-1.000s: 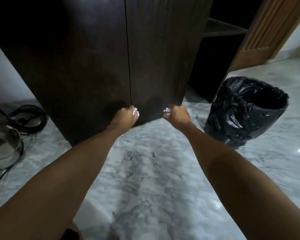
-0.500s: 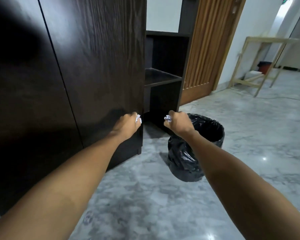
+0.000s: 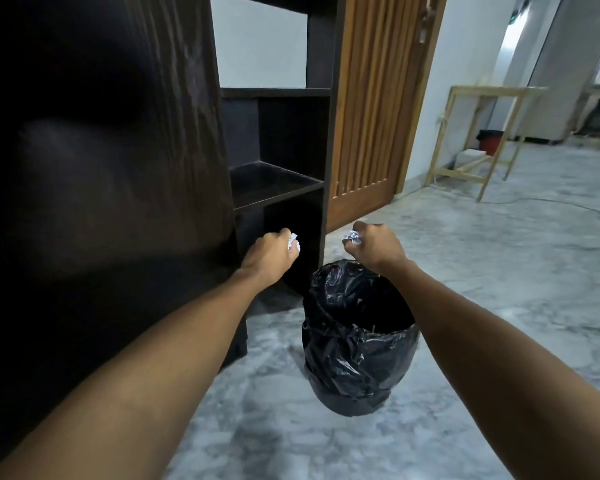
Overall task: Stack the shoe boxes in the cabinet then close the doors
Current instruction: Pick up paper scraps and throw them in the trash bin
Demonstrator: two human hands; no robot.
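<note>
The dark wooden cabinet (image 3: 101, 168) fills the left side, its doors shut. No shoe box shows. My left hand (image 3: 269, 256) is out in front of the cabinet's right edge, fingers closed around a small crumpled white paper wad (image 3: 294, 243). My right hand (image 3: 374, 245) hovers just above the far rim of a black-lined bin (image 3: 357, 341), closed on a second crumpled paper wad (image 3: 352, 236). Both arms are stretched forward.
Open dark shelves (image 3: 274, 181) adjoin the cabinet on the right. A slatted wooden door (image 3: 374, 105) stands behind them. A pale wooden frame table (image 3: 478, 133) stands at the far right on the grey marble floor (image 3: 499, 289).
The view has swung right, away from the shut cabinet doors toward the shelves and bin. Both hands, each still holding a paper wad, now sit near the bin.
</note>
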